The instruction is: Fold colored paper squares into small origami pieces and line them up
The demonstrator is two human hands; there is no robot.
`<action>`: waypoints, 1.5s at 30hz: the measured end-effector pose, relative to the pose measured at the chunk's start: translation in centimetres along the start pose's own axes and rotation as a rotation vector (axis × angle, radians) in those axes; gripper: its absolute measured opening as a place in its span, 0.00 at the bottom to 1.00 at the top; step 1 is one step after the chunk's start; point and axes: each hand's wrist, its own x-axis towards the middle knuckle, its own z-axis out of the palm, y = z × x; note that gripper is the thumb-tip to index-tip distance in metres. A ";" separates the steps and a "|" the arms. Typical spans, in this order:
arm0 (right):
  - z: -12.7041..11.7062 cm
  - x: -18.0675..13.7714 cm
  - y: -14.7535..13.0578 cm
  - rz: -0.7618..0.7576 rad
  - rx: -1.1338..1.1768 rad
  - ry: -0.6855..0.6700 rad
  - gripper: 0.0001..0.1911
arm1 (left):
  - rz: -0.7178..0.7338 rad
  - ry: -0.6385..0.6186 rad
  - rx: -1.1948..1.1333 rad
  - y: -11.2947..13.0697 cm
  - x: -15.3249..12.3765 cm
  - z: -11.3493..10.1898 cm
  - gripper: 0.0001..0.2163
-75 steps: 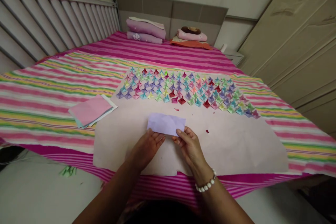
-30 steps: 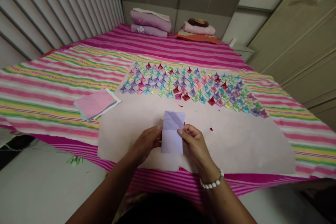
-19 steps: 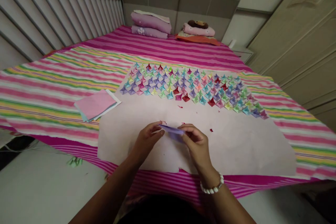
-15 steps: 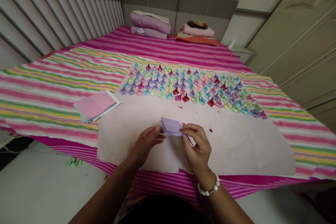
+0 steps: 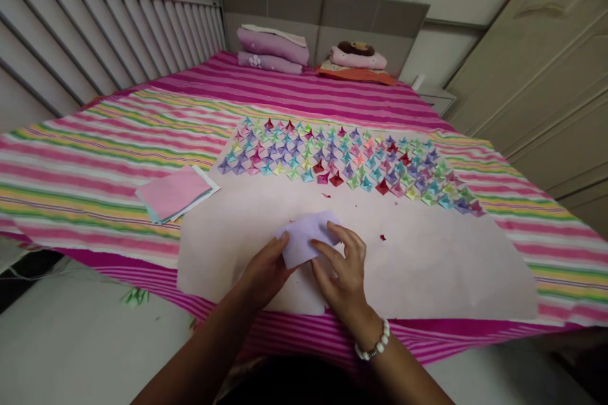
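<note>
A sheet of purple paper (image 5: pixel 304 237) is held between my hands above a large pale sheet (image 5: pixel 427 266). My left hand (image 5: pixel 268 269) pinches its left edge, thumb on top and the fingers underneath. My right hand (image 5: pixel 342 266) is at the right side, with its fingertips on the paper and the fingers somewhat spread; a beaded bracelet circles the wrist. Beyond my hands, rows of small folded paper pieces (image 5: pixel 336 178) in many colours cover the far part of the pale sheet.
A stack of coloured paper (image 5: pixel 175 192) with pink on top lies to the left. Small red scraps (image 5: pixel 382 237) dot the pale sheet. Striped cloth (image 5: pixel 95 171) covers the bed. Folded bedding (image 5: pixel 273 50) sits by the headboard, and a slatted rail (image 5: pixel 118 38) runs along the left.
The purple paper has opened out from a smaller folded shape into a wider sheet and tilted. My left hand has moved in to grip its left edge; my right hand has shifted slightly left.
</note>
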 end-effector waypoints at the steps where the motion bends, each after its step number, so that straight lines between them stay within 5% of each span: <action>1: 0.1 -0.1 -0.1 -0.015 -0.015 0.000 0.20 | 0.000 0.004 -0.011 -0.1 0.1 0.2 0.10; 7: 0.6 -0.3 -0.3 -0.089 -0.079 -0.015 0.22 | -0.032 -0.008 -0.085 -0.5 0.1 0.7 0.10; 17: 0.0 -0.6 -0.2 0.035 0.092 0.014 0.18 | 0.032 -0.166 -0.106 0.1 0.0 0.2 0.17; 20: -0.3 -0.5 0.2 0.236 0.260 0.096 0.18 | 0.016 -0.147 -0.095 0.5 0.0 -0.3 0.17; 23: -0.4 0.3 1.5 0.601 0.553 0.143 0.20 | -0.017 -0.112 -0.034 1.0 -0.1 -0.7 0.16; 26: -0.5 1.5 2.6 0.976 0.926 0.014 0.20 | -0.067 -0.100 0.043 1.5 -0.3 -0.8 0.14; 29: -0.6 2.3 2.6 1.116 1.108 -0.079 0.17 | -0.102 -0.082 0.006 1.9 -0.3 -0.9 0.13; 35: 0.2 2.5 1.2 1.162 1.130 0.114 0.24 | 0.004 -0.153 -0.211 1.2 0.1 -0.8 0.27; 37: 0.7 2.2 0.8 1.117 1.090 0.127 0.25 | 0.001 -0.206 -0.175 0.5 0.2 -0.2 0.25; 45: 0.3 0.6 0.3 0.789 0.863 -0.105 0.19 | 0.077 -0.114 -0.132 0.4 0.2 1.3 0.17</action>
